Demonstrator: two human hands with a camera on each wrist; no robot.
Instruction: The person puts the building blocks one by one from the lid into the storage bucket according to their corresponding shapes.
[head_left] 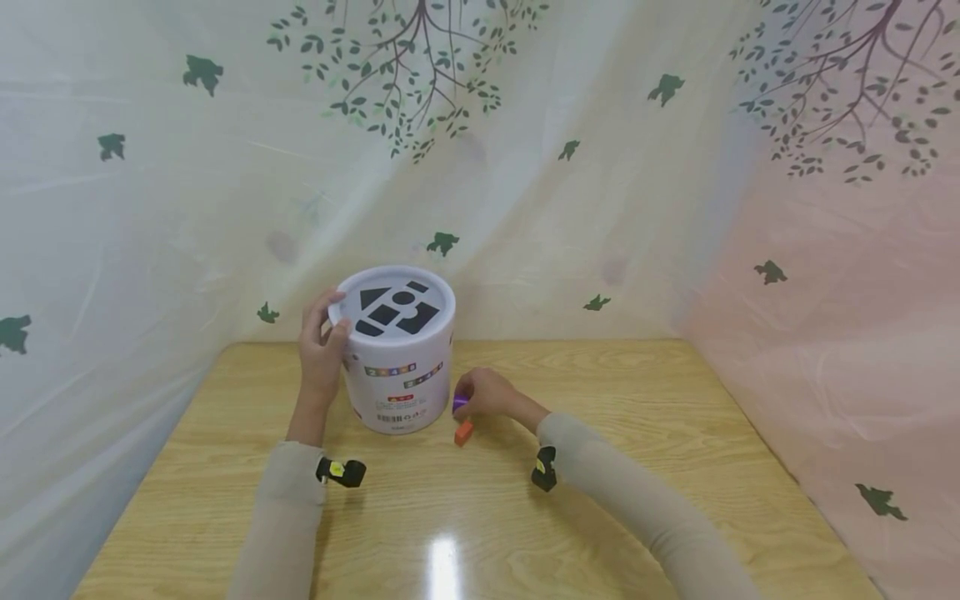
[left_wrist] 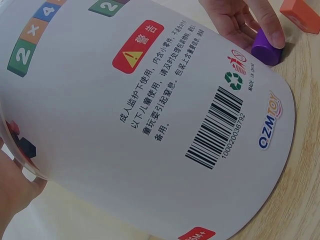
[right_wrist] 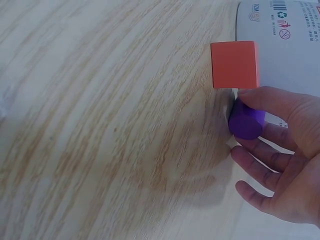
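A white toy bucket (head_left: 397,383) stands upright on the table, its lid (head_left: 352,293) cut with several dark shaped holes. At the lid's left edge, my left hand (head_left: 321,358) holds the bucket with thumb and fingers on the rim; part of that hand (left_wrist: 15,187) also shows in the left wrist view. Close by the bucket's right side, my right hand (head_left: 491,393) pinches a purple cylinder block (right_wrist: 246,120) between thumb and fingers, its other fingers spread loosely. An orange block (right_wrist: 234,65) lies on the table just beside the cylinder, on the near side in the head view.
The wooden table (head_left: 600,400) reaches back to a hanging sheet (head_left: 525,208) printed with leaves and birds. Another stretch of sheet (head_left: 840,367) hangs along the right side. Black wrist cameras are strapped to both sleeves.
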